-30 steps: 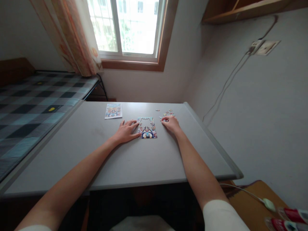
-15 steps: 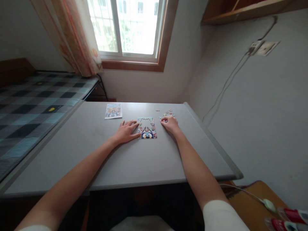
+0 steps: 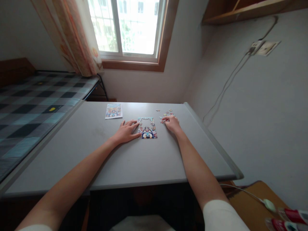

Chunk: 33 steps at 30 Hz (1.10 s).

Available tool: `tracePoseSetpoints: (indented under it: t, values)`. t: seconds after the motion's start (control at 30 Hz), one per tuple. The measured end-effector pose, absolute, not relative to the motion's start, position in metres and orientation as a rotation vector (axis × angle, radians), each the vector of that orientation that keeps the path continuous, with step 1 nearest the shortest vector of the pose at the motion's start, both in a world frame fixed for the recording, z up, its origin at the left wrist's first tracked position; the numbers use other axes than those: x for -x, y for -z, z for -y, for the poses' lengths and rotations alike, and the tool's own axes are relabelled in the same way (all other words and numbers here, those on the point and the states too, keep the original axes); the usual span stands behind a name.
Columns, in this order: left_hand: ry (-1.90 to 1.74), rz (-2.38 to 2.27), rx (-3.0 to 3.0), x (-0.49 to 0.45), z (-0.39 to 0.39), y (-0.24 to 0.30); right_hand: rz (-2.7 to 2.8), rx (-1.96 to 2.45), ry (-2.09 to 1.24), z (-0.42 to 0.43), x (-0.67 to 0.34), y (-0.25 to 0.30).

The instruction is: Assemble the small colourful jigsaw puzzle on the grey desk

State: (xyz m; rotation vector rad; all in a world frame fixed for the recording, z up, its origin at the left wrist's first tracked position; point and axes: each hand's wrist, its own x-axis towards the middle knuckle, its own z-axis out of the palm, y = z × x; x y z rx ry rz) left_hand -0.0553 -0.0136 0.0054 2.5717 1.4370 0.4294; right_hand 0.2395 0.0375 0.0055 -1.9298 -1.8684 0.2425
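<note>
Puzzle: a half-built jigsaw puzzle [image 3: 147, 128] lies flat on the grey counter [image 3: 134, 160], between the two hands; its lower part is filled in with a blue cartoon face, its upper part is only a frame of pieces around a bare gap.
Left grip: the left hand [image 3: 126, 131] lies flat, palm down, fingers spread loosely and holding nothing; its fingertips touch the puzzle's near-side edge, just to that hand's right.
Right grip: the right hand [image 3: 172, 124] rests on the counter with fingers curled downward; the fingertips are at the edge of the loose pieces, and whether a piece is pinched between them is too small to tell.
Loose pieces: a small scatter of loose puzzle pieces [image 3: 168, 113] lies just beyond the right hand's fingertips, touching or nearly touching them, with one stray piece a little farther toward the puzzle.
Reference picture: a printed picture card [image 3: 113, 110] lies beyond and outward of the left hand, apart from the puzzle.
Change: the right hand has shifted slightly away from the puzzle and toward the loose pieces since half a second ago; the left hand and the puzzle have stayed put.
Surroundings: a bed with a checked cover [image 3: 29, 106] stands beyond the left arm; a window [image 3: 127, 27] with a curtain [image 3: 72, 38] is ahead.
</note>
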Motion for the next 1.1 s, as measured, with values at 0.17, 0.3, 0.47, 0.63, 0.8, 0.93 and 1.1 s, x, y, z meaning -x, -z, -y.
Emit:
tracePoseSetpoints:
  t: [0.17, 0.3, 0.47, 0.63, 0.8, 0.93, 1.1]
  values:
    - [-0.436, -1.438, -2.576, 0.056, 0.013, -0.005, 1.89, 1.945, -0.193, -0.035, -0.239, -0.006]
    - [-0.425, -1.443, -2.574, 0.056, 0.013, -0.005, 1.869, 1.962, -0.201, -0.034, -0.237, -0.009]
    - [-0.37, -1.473, -2.578, 0.054, 0.016, -0.008, 1.858, 1.976, -0.272, -0.032, -0.236, -0.014]
    - [-0.337, -1.49, -2.58, 0.053, 0.017, -0.011, 1.922, 1.95, -0.279, -0.029, -0.235, -0.016]
    - [-0.354, -1.48, -2.586, 0.054, 0.016, -0.009, 1.938, 1.968, -0.257, -0.028, -0.235, -0.016]
    - [-0.355, -1.479, -2.589, 0.054, 0.015, -0.008, 1.926, 1.969, -0.284, -0.03, -0.235, -0.016]
    - [-0.35, -1.481, -2.588, 0.055, 0.014, -0.007, 1.909, 1.974, -0.3, -0.031, -0.234, -0.014]
